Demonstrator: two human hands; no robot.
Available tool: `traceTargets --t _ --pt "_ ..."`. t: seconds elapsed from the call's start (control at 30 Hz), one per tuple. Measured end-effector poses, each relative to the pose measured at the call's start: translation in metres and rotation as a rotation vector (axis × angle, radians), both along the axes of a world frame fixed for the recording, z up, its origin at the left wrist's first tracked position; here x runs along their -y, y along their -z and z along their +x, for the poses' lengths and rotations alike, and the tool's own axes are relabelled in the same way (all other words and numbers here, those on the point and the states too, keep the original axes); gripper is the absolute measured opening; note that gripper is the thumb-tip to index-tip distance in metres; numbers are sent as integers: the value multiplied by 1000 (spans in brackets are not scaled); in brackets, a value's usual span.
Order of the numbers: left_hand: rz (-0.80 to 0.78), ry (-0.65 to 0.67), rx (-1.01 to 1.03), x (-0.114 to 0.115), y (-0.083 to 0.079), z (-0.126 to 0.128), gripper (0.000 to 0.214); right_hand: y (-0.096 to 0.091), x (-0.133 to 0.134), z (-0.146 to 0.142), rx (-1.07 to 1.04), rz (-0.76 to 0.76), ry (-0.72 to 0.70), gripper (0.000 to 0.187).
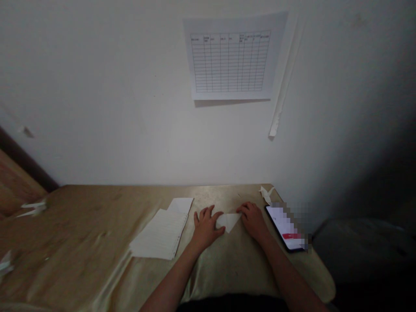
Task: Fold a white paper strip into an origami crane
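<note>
A small piece of folded white paper (229, 222), roughly triangular with a point toward me, lies on the cloth-covered table between my hands. My left hand (206, 229) holds its left part, with the thumb and a forefinger on either edge and the other fingers spread on the table. My right hand (254, 219) has its fingertips closed together at the paper's right corner. Left of my left hand rests a stack of lined paper sheets (159, 236). Beyond my right hand lies a smartphone (282, 223) with its screen lit, partly blurred out.
A folded paper figure (266, 194) sits at the table's back right corner. Paper scraps (34, 208) lie at the far left. A printed table sheet (230, 60) and a paper strip (282, 95) hang on the wall behind. The table edge (326, 277) curves at right.
</note>
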State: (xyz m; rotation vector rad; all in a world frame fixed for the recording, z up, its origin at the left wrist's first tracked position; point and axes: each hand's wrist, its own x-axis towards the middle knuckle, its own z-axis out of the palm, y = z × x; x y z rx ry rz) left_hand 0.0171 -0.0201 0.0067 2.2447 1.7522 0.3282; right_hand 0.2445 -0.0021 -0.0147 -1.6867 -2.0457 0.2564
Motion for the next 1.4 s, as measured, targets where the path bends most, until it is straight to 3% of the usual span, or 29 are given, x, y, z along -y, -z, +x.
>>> traceTargets --t 0.23,0.43,0.67,0.83,1.0,1.4 --pt "23 23 47 3 -4 2 61 4 3 -8 -99 37 -158 31" --pt "52 59 95 4 -5 3 63 3 2 -10 -193 45 -130 15" --pt "158 47 218 1 1 3 82 3 0 -8 -300 63 -47 11" --pt "292 90 383 -4 19 1 65 6 -1 -8 -473 160 86 14" --pt "314 162 395 -3 26 3 44 10 2 -16 -626 213 127 17" --pt "200 180 434 -13 22 1 50 12 6 -25 -724 108 -54 15"
